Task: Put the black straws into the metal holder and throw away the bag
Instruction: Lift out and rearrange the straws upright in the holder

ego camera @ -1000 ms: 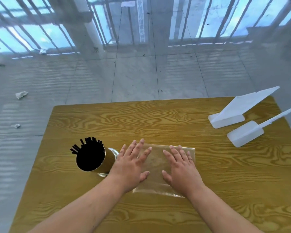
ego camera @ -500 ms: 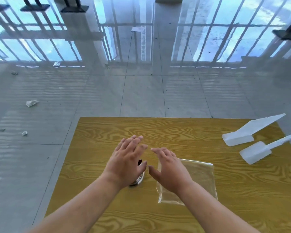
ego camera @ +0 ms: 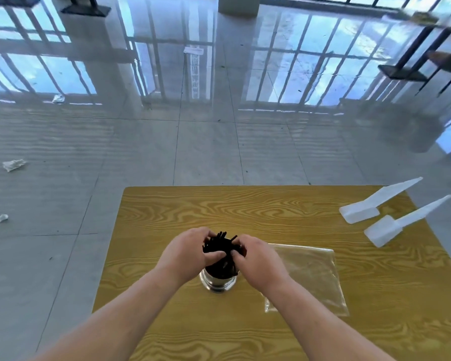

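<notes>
Presently: left hand (ego camera: 186, 254) and right hand (ego camera: 258, 259), each grip clamped on black straws (ego camera: 220, 243) standing in metal holder (ego camera: 219, 282), centre of wooden surface (ego camera: 245, 209). Clear bag (ego camera: 310, 274) lies flat just right of holder.

One metal holder (ego camera: 220, 281) stands packed with black straws (ego camera: 220, 247), too many to count. One clear bag (ego camera: 311, 276), two white scoops (ego camera: 359, 213), two hands (ego camera: 186, 254).

No readable text, labels or numbers anywhere. Reflected paper sign on the glossy grey tiled floor (ego camera: 193, 50) is too blurred to read.
</notes>
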Action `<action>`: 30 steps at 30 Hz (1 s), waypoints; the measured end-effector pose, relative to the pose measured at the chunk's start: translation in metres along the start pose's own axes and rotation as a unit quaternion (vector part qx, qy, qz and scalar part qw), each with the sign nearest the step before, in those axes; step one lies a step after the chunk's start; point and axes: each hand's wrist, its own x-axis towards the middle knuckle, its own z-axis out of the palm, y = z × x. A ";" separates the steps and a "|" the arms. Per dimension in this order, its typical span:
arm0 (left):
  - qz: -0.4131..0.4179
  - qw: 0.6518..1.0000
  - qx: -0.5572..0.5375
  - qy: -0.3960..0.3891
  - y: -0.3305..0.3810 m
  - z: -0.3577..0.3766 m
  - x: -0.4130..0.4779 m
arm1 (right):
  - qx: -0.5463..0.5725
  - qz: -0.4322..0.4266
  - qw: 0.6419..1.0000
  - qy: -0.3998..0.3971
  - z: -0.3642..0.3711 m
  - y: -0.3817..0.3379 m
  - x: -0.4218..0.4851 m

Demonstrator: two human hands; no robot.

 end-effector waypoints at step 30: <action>0.061 0.987 0.055 0.136 0.087 -0.143 0.013 | 0.067 -0.096 0.991 0.067 -0.065 -0.005 0.015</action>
